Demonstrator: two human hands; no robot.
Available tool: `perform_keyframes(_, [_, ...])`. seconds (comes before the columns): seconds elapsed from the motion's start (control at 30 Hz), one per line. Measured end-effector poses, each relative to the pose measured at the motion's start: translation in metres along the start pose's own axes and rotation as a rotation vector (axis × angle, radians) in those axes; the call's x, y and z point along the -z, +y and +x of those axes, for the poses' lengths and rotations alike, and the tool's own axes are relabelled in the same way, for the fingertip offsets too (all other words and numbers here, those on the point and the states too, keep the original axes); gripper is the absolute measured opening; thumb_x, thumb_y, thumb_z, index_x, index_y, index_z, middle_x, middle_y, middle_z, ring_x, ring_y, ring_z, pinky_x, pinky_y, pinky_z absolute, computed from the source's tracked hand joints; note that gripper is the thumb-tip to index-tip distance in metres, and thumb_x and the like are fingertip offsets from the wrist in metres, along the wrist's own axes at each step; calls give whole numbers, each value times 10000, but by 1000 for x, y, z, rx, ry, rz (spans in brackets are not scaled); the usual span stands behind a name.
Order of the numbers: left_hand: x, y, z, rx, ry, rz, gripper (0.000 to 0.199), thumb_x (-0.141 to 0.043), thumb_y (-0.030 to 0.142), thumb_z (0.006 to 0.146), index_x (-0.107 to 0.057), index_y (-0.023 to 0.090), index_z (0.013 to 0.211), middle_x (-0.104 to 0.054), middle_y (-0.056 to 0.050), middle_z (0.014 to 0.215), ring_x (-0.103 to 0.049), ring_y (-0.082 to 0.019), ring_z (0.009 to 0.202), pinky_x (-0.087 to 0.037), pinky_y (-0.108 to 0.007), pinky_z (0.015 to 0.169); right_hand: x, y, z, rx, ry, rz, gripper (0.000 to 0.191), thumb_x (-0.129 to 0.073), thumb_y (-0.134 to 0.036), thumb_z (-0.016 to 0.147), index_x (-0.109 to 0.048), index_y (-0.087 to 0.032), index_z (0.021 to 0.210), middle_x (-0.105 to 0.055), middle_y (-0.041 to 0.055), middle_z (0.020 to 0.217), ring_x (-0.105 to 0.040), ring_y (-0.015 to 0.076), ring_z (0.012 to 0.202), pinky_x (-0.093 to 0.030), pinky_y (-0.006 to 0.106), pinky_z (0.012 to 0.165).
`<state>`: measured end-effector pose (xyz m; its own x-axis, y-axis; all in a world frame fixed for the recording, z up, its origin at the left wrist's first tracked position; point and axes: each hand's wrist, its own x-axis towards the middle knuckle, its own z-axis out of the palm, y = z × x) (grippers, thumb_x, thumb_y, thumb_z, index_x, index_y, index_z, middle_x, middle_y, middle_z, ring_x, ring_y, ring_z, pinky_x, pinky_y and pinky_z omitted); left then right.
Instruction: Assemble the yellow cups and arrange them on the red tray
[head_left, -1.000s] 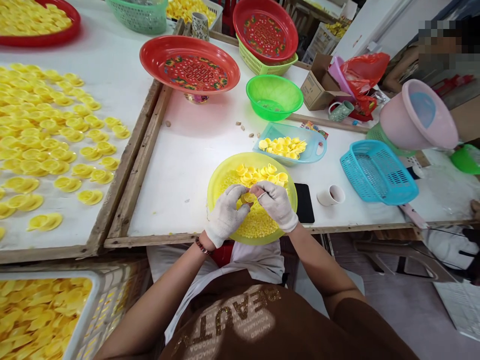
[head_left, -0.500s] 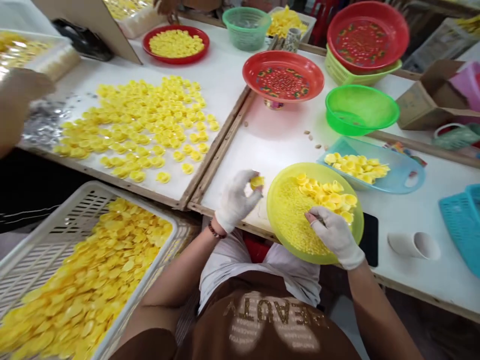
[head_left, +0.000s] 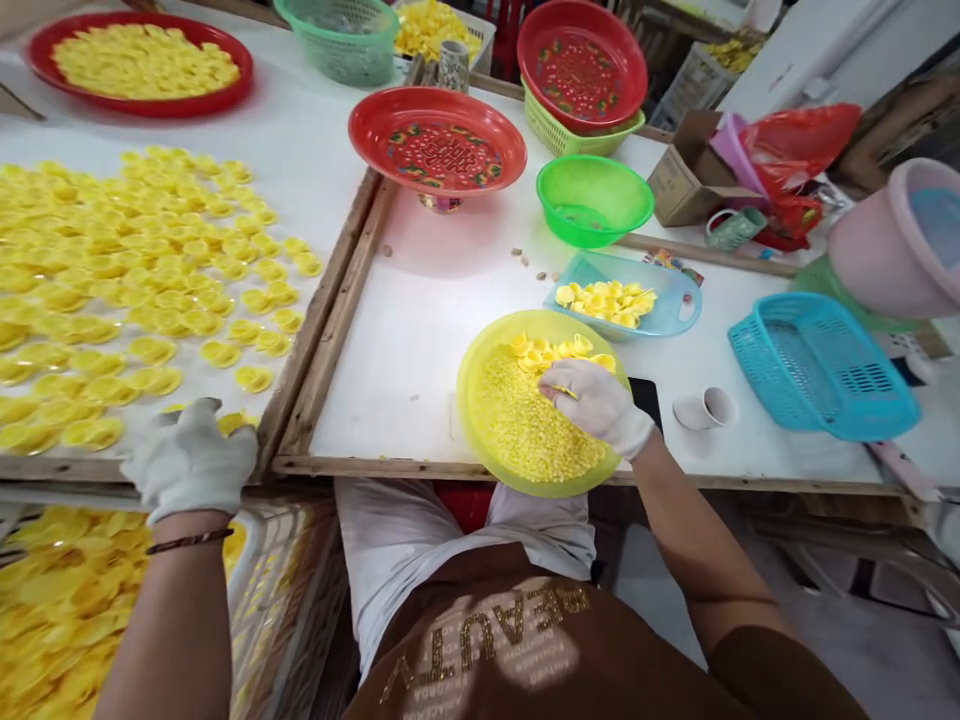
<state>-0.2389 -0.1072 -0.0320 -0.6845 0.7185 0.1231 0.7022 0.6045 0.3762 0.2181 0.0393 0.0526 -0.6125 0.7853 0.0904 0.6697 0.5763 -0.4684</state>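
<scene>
My left hand (head_left: 191,460), in a white glove, is at the near edge of the left table. Its fingers are apart, beside yellow round cup-shaped pieces (head_left: 253,378) spread over the white top. Over a yellow bowl (head_left: 472,440) is my gloved right hand (head_left: 596,400), its fingers pinched on a small yellow piece, mostly covered by the fingers. Small yellow granules (head_left: 536,430) fill the bowl's near part, and yellow cups (head_left: 551,350) lie along its far side. Behind the bowl, a blue scoop-shaped tray (head_left: 671,320) holds more yellow cups (head_left: 604,300).
A wooden strip (head_left: 330,320) divides the tables. Around stand a red footed plate (head_left: 442,145), a green bowl (head_left: 596,205), a blue basket (head_left: 825,370), a white cup (head_left: 705,408) and a dark phone-like slab (head_left: 646,400). At lower left a crate (head_left: 262,560) holds yellow pieces.
My left hand has moved left, from beside the bowl to the pieces on the left table, and its fingers have spread. My right hand stays over the bowl. The view has turned right.
</scene>
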Motion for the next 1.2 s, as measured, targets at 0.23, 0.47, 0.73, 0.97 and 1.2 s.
perform_keyframes(0.23, [10, 132, -46, -510, 74, -445, 252, -664, 303, 890, -659, 182, 1110, -656, -89, 1099, -643, -272, 1031, -549, -466, 957, -19, 20, 50, -55, -39, -505, 96, -650, -188, 880, -734, -207, 838, -671, 111, 884, -542, 230, 804, -385, 387, 721])
perform_keyframes(0.47, [-35, 235, -109, -798, -328, -739, 402, -668, 206, 910, -592, 162, 1302, -701, -126, 1237, -708, -217, 1003, -592, -385, 936, -6, 0, 8, 280, -22, -183, 250, -469, -127, 959, -700, -220, 938, -694, 70, 944, -612, 231, 909, -469, 390, 837])
perform_keyframes(0.73, [-31, 233, -106, -551, -448, -925, 253, -671, 207, 870, -634, 183, 1119, -742, -72, 1092, -728, -186, 916, -606, -332, 867, -48, -11, -32, 83, -8, -78, 161, -529, -289, 987, -645, -194, 1046, -674, 127, 1016, -620, 295, 952, -525, 470, 851])
perform_keyframes(0.97, [-39, 234, -109, -564, -450, -960, 396, -621, 192, 890, -605, 189, 1285, -707, -100, 1208, -697, -149, 856, -593, -310, 833, -51, -16, -19, -93, -27, 378, 383, -493, -447, 1024, -491, -228, 710, -502, -3, 660, -458, 153, 610, -391, 323, 600])
perform_keyframes(1.2, [-47, 254, -120, -701, -485, -824, 264, -676, 234, 861, -636, 187, 1117, -728, -75, 1093, -686, -215, 957, -560, -372, 889, -21, -26, 6, -406, 333, 1275, 544, -553, -732, 911, -410, -242, 724, -347, -72, 589, -306, 79, 443, -252, 246, 434])
